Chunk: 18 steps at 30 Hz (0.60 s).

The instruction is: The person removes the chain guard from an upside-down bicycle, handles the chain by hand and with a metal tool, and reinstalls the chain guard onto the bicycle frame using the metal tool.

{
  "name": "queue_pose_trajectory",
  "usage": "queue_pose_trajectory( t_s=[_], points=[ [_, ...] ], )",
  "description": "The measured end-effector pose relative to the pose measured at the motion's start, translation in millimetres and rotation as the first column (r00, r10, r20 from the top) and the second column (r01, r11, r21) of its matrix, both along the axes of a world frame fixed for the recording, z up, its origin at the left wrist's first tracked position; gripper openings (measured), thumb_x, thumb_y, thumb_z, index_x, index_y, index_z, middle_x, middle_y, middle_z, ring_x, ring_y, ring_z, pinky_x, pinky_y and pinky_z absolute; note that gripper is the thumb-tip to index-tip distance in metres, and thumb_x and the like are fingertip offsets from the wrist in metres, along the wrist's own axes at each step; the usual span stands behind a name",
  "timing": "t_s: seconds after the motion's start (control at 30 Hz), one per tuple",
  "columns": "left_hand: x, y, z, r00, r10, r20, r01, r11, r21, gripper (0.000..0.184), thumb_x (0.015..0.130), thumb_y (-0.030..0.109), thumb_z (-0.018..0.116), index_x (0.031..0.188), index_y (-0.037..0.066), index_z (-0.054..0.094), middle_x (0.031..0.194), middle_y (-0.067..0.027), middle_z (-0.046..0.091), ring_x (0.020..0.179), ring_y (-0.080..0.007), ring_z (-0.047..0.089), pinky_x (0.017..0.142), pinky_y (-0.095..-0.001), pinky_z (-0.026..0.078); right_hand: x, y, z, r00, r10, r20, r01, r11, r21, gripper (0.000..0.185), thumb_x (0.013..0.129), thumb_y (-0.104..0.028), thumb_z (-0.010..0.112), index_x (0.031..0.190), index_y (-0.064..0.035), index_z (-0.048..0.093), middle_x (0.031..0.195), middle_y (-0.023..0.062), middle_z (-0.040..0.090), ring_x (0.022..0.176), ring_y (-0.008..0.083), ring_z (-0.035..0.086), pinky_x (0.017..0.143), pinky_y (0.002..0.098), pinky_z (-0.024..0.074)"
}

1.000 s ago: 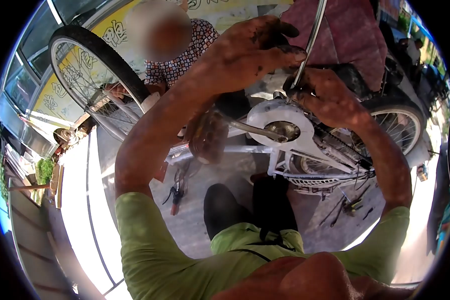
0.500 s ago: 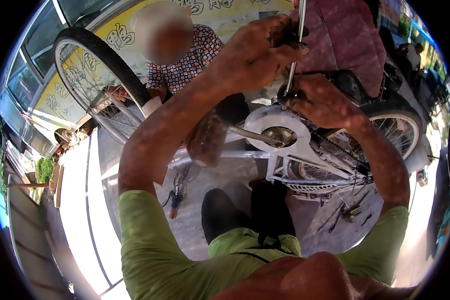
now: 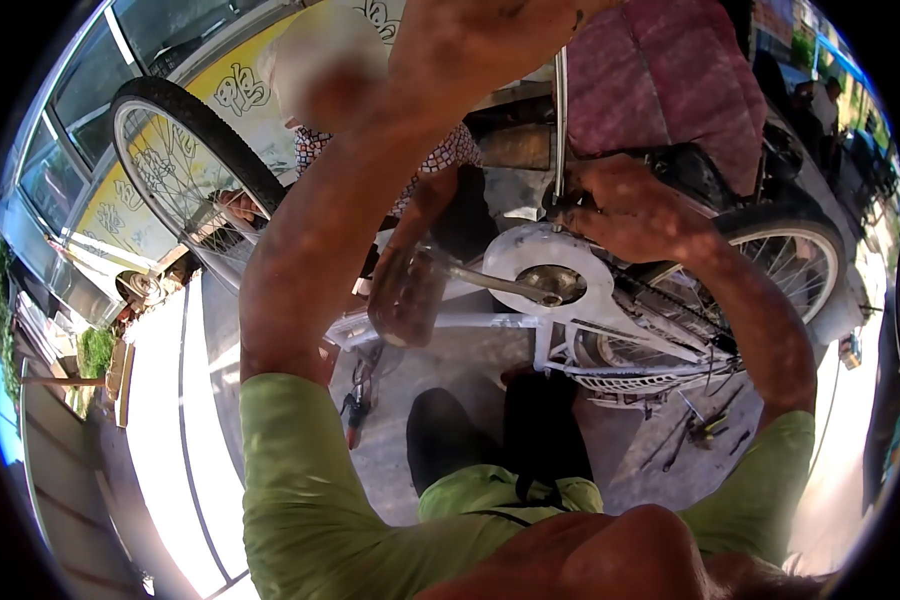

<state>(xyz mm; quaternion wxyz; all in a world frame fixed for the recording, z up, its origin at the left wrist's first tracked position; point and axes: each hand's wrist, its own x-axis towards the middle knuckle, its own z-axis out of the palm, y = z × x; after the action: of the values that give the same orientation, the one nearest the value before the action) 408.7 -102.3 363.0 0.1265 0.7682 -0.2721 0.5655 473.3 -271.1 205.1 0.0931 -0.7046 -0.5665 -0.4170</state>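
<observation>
Grey paved ground (image 3: pixel 470 360) fills the middle of the view, with a glaring sunlit strip (image 3: pixel 170 430) at the left and a yellow banner (image 3: pixel 240 90) with dark characters behind. Glass panes (image 3: pixel 170 35) stand beyond the banner. White bicycle frame (image 3: pixel 480 321) parts lie across the centre, with a crank arm (image 3: pixel 505 287) set over the round white chain guard (image 3: pixel 580 282). Just above the guard, the right hand (image 3: pixel 635 205) grasps the lower end of an upright metal rod (image 3: pixel 560 120). The left hand (image 3: pixel 515 35) is cut off by the top edge; whether its fingers are clenched or released cannot be told. Its forearm blocks part of a crouching person (image 3: pixel 450 150), whose hand is by a spoked wheel (image 3: pixel 195 125). Dark red cloth (image 3: pixel 660 80) hangs beyond the right hand, above another wheel (image 3: pixel 795 255). Tools (image 3: pixel 700 430) lie on the ground at lower right.
</observation>
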Motion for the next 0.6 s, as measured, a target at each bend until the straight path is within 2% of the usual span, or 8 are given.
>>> queue_pose_trajectory(
  t_s=[0.07, 0.1, 0.2, 0.27, 0.33, 0.4, 0.53, 0.6],
  points=[
    [5, -1, 5, 0.982, 0.106, 0.156, -0.121, 0.988, 0.090, 0.036, 0.095, 0.030, 0.064, 0.107, -0.003, 0.066, 0.145, -0.0191, 0.041, 0.122, -0.0324, 0.052, 0.101, -0.0416, 0.048, -8, 3, 13, 0.905, -0.134, -0.404, 0.106, 0.990, -0.090, 0.025, 0.084, -0.026, 0.070, 0.091, -0.0028, 0.062, 0.079, 0.0136, 0.058, 0.078, 0.0284, 0.061, 0.069, 0.0409, 0.0505],
    [7, 3, 14, 0.995, 0.058, 0.082, -0.062, 0.997, 0.050, 0.037, 0.095, 0.033, 0.063, 0.099, -0.003, 0.069, 0.138, -0.0190, 0.049, 0.114, -0.0306, 0.057, 0.095, -0.0414, 0.051, -13, 3, 21, 0.756, -0.257, -0.602, 0.179, 0.966, -0.188, 0.025, 0.085, -0.026, 0.070, 0.092, -0.0026, 0.063, 0.080, 0.0144, 0.060, 0.079, 0.0289, 0.062, 0.070, 0.0412, 0.0511],
    [5, -1, 33, 0.904, -0.416, -0.097, 0.401, 0.904, -0.148, 0.037, 0.097, 0.035, 0.061, 0.090, 0.000, 0.071, 0.107, -0.0162, 0.064, 0.085, -0.0247, 0.062, 0.075, -0.0401, 0.052, -28, 5, 33, 0.789, -0.169, -0.591, 0.109, 0.985, -0.135, 0.025, 0.086, -0.025, 0.067, 0.095, -0.0024, 0.065, 0.084, 0.0169, 0.064, 0.080, 0.0308, 0.064, 0.074, 0.0419, 0.0523],
    [2, -6, 40, 0.833, -0.531, -0.154, 0.491, 0.839, -0.235, 0.039, 0.099, 0.037, 0.056, 0.091, 0.002, 0.070, 0.091, -0.0143, 0.068, 0.074, -0.0215, 0.062, 0.067, -0.0388, 0.051, -33, 0, 29, 0.855, -0.120, -0.505, 0.087, 0.992, -0.088, 0.025, 0.087, -0.026, 0.066, 0.096, -0.0024, 0.065, 0.088, 0.0180, 0.065, 0.084, 0.0314, 0.065, 0.076, 0.0422, 0.0527],
    [0, -9, 42, 0.906, -0.366, -0.212, 0.318, 0.920, -0.231, 0.046, 0.102, 0.042, 0.047, 0.094, 0.002, 0.067, 0.083, -0.0131, 0.066, 0.070, -0.0192, 0.061, 0.065, -0.0373, 0.049, -31, -3, 25, 0.890, -0.062, -0.452, 0.046, 0.998, -0.046, 0.026, 0.087, -0.027, 0.067, 0.097, -0.0028, 0.066, 0.089, 0.0174, 0.066, 0.085, 0.0316, 0.065, 0.077, 0.0419, 0.0530],
    [-1, -11, 42, 0.851, -0.468, -0.239, 0.375, 0.860, -0.346, 0.050, 0.104, 0.045, 0.041, 0.098, 0.001, 0.065, 0.081, -0.0129, 0.065, 0.071, -0.0187, 0.060, 0.067, -0.0369, 0.049, -18, -5, 16, 0.941, 0.051, -0.335, -0.046, 0.999, 0.023, 0.027, 0.085, -0.027, 0.071, 0.097, -0.0034, 0.066, 0.088, 0.0153, 0.065, 0.083, 0.0313, 0.065, 0.076, 0.0411, 0.0530],
    [-18, -30, 41, 0.335, -0.939, -0.076, 0.557, 0.263, -0.788, 0.052, 0.104, 0.045, 0.038, 0.109, -0.002, 0.059, 0.087, -0.0148, 0.064, 0.080, -0.0211, 0.060, 0.076, -0.0387, 0.051, 33, -2, -36, 0.940, 0.285, 0.187, -0.315, 0.936, 0.158, 0.026, 0.082, -0.023, 0.075, 0.100, -0.0063, 0.067, 0.087, 0.0107, 0.063, 0.082, 0.0300, 0.063, 0.072, 0.0406, 0.0519],
    [1, -20, 38, 0.100, -0.995, -0.029, 0.525, 0.077, -0.847, 0.046, 0.102, 0.043, 0.045, 0.109, 0.000, 0.056, 0.084, -0.0135, 0.063, 0.074, -0.0218, 0.060, 0.071, -0.0391, 0.052, 37, 2, -48, 0.970, 0.242, -0.006, -0.236, 0.953, 0.188, 0.021, 0.082, -0.015, 0.074, 0.101, -0.0097, 0.067, 0.087, 0.0088, 0.061, 0.082, 0.0289, 0.061, 0.066, 0.0419, 0.0500]
  ],
)
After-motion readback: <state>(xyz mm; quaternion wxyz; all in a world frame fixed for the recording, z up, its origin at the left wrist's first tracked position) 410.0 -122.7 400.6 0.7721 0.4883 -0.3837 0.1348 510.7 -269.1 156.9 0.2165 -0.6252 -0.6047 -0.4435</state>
